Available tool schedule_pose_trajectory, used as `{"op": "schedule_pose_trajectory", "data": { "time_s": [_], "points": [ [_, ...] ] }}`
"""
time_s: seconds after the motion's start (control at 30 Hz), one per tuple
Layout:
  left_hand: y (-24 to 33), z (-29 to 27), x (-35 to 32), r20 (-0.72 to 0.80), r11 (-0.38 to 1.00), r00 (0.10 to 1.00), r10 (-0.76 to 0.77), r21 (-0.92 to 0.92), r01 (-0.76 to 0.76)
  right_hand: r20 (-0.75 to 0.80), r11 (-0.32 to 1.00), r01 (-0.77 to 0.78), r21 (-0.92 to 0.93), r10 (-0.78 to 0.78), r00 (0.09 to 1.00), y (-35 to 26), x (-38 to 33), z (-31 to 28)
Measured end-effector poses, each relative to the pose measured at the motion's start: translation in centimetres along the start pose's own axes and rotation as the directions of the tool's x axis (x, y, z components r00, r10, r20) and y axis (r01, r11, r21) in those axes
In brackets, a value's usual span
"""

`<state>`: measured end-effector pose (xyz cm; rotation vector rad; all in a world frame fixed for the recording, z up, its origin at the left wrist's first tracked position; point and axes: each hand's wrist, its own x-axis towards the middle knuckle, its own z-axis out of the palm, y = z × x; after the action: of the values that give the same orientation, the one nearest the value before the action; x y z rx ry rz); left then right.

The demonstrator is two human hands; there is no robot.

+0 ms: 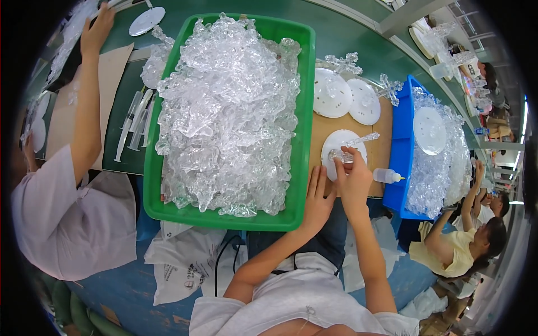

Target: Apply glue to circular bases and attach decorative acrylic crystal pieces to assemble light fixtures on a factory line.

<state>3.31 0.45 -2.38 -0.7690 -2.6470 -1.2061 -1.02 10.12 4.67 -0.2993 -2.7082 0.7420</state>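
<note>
My right hand (354, 178) is closed in a pinch over a white round disc (335, 143), its fingertips on a clear plastic piece (336, 155) at the disc's middle. A clear stem-like part (367, 138) sticks out beyond those fingers to the right; whether it belongs to the same piece I cannot tell. My left hand (319, 204) lies with fingers stretched out, between the green tray (307, 140) and the disc, holding nothing. Under the disc is a brown cardboard sheet (381, 151). Beside my right hand lies a small translucent squeeze bottle (385, 176) with a yellowish tip.
Clear plastic pieces (230, 112) heap the green tray. More fill a blue bin (400, 140) on the right, topped by a white disc (430, 131). Two discs (330, 95) with clear parts lie farther back. Syringes (131, 126) lie left; a co-worker's arm (87, 112) reaches forward there.
</note>
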Motion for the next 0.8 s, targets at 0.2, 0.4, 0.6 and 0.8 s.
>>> {"op": "schedule_pose_trajectory", "data": {
  "time_s": [0.2,0.4,0.6,0.8],
  "points": [
    [-0.1,0.0,-0.1,0.012,0.992,0.998,0.059,0.113,-0.060,0.054,0.999,-0.036,-0.012,0.037,0.998,0.4,0.2,-0.1],
    [-0.4,-0.8,0.9,-0.016,0.995,0.999,0.040,0.092,-0.038,0.044,0.966,0.121,-0.228,-0.114,0.993,0.0,0.2,0.6],
    [-0.6,-1.1,2.1,0.012,0.996,0.996,0.090,0.023,-0.090,0.006,1.000,-0.001,0.005,0.001,1.000,0.7,0.6,0.0],
    [1.1,0.1,0.7,0.010,0.999,1.000,0.028,-0.021,-0.028,0.067,1.000,0.015,-0.011,-0.014,0.998,0.8,-0.3,-1.2]
  ]
}}
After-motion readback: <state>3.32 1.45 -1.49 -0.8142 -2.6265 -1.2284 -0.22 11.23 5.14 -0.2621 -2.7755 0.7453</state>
